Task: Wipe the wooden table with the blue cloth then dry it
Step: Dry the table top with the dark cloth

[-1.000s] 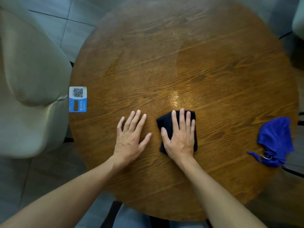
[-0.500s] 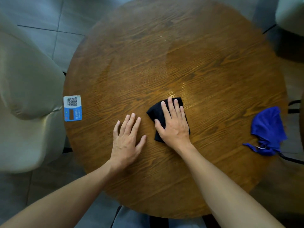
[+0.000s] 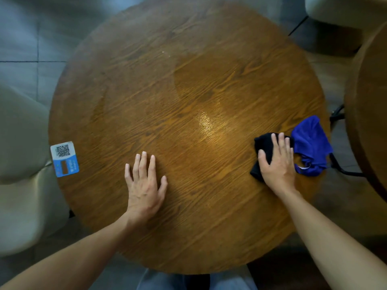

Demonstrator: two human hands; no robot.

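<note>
The left hand [image 3: 144, 187] lies flat, fingers spread, on the round wooden tabletop [image 3: 167, 91]. The right hand [image 3: 276, 162] presses straight fingers on a black cloth [image 3: 264, 144]; the crumpled blue cloth [image 3: 312, 143] touches its fingertips.

Note worktop [image 3: 188, 80]: grained wood, glossy wet-looking sheen mid-surface. Blue cloth [image 3: 310, 141]: soft matt fabric. Black cloth [image 3: 264, 142]: matt fabric.

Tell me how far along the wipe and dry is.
Wet wipe looks done: the blue cloth lies crumpled, unheld, at the right edge of the table. Drying is in hand: the right hand presses a black cloth flat beside it; the left hand rests flat. Left: a glossy, damp-looking patch mid-table.
</note>
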